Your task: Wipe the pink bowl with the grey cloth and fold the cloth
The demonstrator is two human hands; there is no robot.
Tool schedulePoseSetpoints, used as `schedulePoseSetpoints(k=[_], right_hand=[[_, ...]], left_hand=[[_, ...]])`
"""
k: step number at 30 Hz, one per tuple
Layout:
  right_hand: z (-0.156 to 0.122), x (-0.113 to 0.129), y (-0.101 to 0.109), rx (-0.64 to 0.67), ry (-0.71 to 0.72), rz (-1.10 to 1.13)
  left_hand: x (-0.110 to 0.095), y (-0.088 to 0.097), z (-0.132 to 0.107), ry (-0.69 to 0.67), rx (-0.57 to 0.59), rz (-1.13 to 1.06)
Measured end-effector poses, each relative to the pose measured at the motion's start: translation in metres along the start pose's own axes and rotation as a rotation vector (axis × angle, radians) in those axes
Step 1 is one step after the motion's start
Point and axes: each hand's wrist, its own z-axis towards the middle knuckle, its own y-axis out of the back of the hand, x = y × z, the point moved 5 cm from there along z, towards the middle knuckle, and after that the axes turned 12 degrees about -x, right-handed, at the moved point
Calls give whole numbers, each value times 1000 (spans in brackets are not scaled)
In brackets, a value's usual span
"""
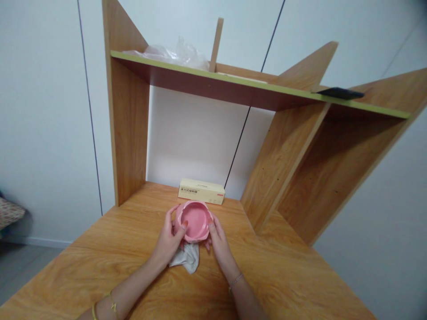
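A pink bowl [195, 219] is held between both hands just above the wooden desk [100, 258], tilted so its inside faces me. My left hand [170, 242] grips its left rim, thumb inside the bowl, fingers wrapped round the outside. My right hand [216, 240] holds the right rim, fingers curled on the edge. A white cloth [188, 260] hangs from under the bowl, between the two hands, down onto the desk.
A long cream box [201, 191] lies at the back of the desk against the wall. Wooden uprights [128, 133] flank the space; a shelf [233, 82] above carries a clear plastic bag [173, 53] and a dark flat object [340, 93].
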Motion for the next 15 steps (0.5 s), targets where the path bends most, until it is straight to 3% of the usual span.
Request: schedulePoseSetpoints(k=[3, 7, 15], right_hand=[[-5, 1, -6, 55, -43, 59], [0, -2, 4, -86, -68, 58], [26, -9, 66, -438, -82, -225]], left_hand=[[1, -2, -3, -10, 51, 34], [-4, -4, -3, -59, 135, 123], [-21, 9, 4, -376, 71, 388]])
